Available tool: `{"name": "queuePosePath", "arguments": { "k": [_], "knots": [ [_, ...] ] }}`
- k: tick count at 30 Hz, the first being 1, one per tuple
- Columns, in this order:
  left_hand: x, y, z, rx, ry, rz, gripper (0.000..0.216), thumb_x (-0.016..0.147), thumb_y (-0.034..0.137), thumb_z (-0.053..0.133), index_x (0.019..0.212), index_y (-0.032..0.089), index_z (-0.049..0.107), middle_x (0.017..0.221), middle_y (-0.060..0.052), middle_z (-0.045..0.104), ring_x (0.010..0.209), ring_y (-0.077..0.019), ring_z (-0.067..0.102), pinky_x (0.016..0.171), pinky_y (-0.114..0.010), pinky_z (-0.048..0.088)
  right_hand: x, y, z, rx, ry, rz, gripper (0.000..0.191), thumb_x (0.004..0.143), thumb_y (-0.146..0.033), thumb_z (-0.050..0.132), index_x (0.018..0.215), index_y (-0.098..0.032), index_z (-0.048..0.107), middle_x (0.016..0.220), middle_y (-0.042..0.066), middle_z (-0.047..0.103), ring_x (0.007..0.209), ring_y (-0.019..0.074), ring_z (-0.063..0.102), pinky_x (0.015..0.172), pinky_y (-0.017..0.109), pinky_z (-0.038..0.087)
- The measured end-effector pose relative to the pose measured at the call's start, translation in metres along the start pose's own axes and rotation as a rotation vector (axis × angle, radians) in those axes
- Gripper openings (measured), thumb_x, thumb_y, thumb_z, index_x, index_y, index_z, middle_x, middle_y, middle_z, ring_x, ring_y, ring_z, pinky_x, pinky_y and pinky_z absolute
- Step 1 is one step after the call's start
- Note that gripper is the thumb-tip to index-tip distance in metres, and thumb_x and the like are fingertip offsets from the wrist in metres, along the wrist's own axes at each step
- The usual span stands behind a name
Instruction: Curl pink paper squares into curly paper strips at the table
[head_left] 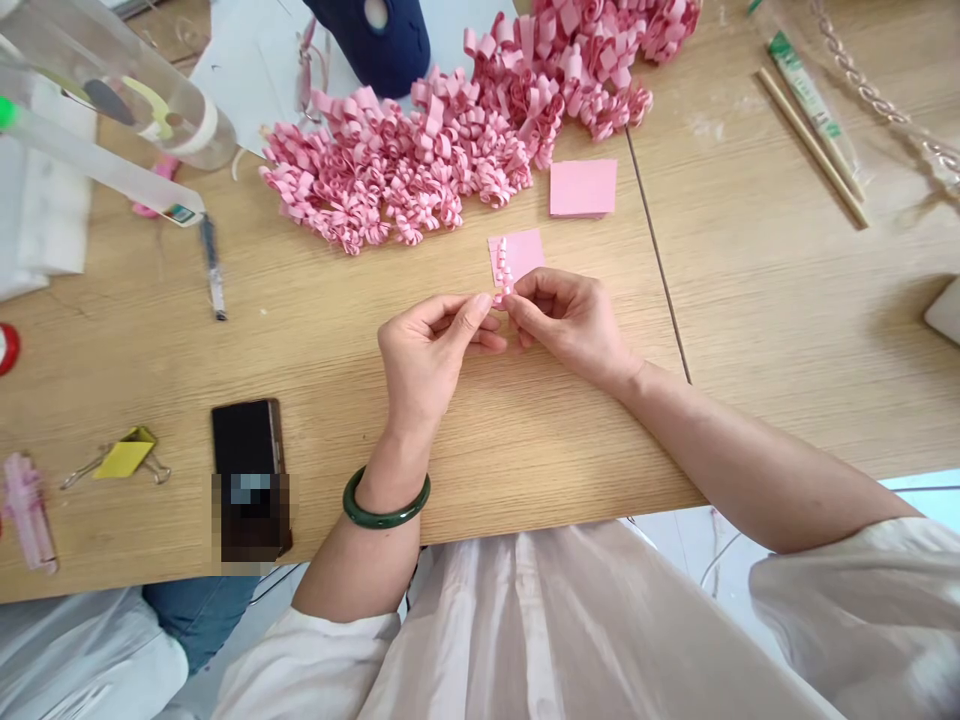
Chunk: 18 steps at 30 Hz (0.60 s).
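Observation:
Both my hands meet over the middle of the table, pinching a small curled pink paper strip [502, 262] between them. My left hand [442, 340] has thumb and forefinger closed on its lower left end, the other fingers bent loosely beneath. From the right, my right hand [566, 315] grips the same strip with thumb and forefinger. The strip's curls run up over a pink paper square [529, 252] that lies flat just beyond my fingertips. Farther back is a stack of pink paper [583, 188]. My fingers partly cover the strip's lower end.
A long heap of curled pink paper [420, 150] spreads along the back, beside a dark blue container [382, 40]. At left are a clear bottle [180, 115], a yellow binder clip [126, 455] and a phone [247, 440]. Wooden sticks [814, 145] lie at right, past a table seam [658, 255].

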<state>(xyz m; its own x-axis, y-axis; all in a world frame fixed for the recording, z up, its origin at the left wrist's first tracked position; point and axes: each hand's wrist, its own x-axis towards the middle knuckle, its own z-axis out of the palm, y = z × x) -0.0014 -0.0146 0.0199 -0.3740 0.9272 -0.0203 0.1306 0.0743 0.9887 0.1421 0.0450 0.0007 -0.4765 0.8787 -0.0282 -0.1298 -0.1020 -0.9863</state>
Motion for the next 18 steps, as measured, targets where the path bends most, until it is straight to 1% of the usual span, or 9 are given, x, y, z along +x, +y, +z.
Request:
{"name": "queuePosePath", "arguments": {
  "k": [4,10,18],
  "knots": [
    [0.0008,-0.0005,-0.0002,0.025,0.003,0.005,0.027,0.085,0.044,0.076,0.08,0.017,0.076,0.071,0.0,0.075,0.052,-0.0096,0.068,0.054,-0.019,0.057,0.0,-0.0006,-0.0004,-0.005,-0.006,-0.006,0.019,0.091,-0.026,0.07,0.079,-0.015,0.061,0.069,-0.003,0.06,0.051,0.0053,0.056,0.046,0.017,0.049],
    [0.0019,-0.0015,-0.0011,0.023,-0.016,0.01,0.026,0.085,0.043,0.075,0.083,0.018,0.077,0.07,0.0,0.074,0.052,-0.0095,0.068,0.053,-0.019,0.057,-0.0002,-0.0052,0.0,-0.032,0.002,0.004,0.018,0.093,-0.019,0.067,0.076,-0.014,0.06,0.068,-0.003,0.06,0.05,0.0045,0.056,0.045,0.016,0.049],
    [0.0023,-0.0035,-0.0007,0.008,-0.035,0.012,0.022,0.082,0.04,0.079,0.083,0.018,0.076,0.07,0.0,0.074,0.05,-0.0092,0.066,0.054,-0.02,0.057,-0.0001,-0.0055,-0.0008,-0.029,-0.001,0.017,0.017,0.092,-0.02,0.067,0.077,-0.014,0.061,0.067,-0.003,0.06,0.051,0.0053,0.054,0.047,0.016,0.051]
  ]
}}
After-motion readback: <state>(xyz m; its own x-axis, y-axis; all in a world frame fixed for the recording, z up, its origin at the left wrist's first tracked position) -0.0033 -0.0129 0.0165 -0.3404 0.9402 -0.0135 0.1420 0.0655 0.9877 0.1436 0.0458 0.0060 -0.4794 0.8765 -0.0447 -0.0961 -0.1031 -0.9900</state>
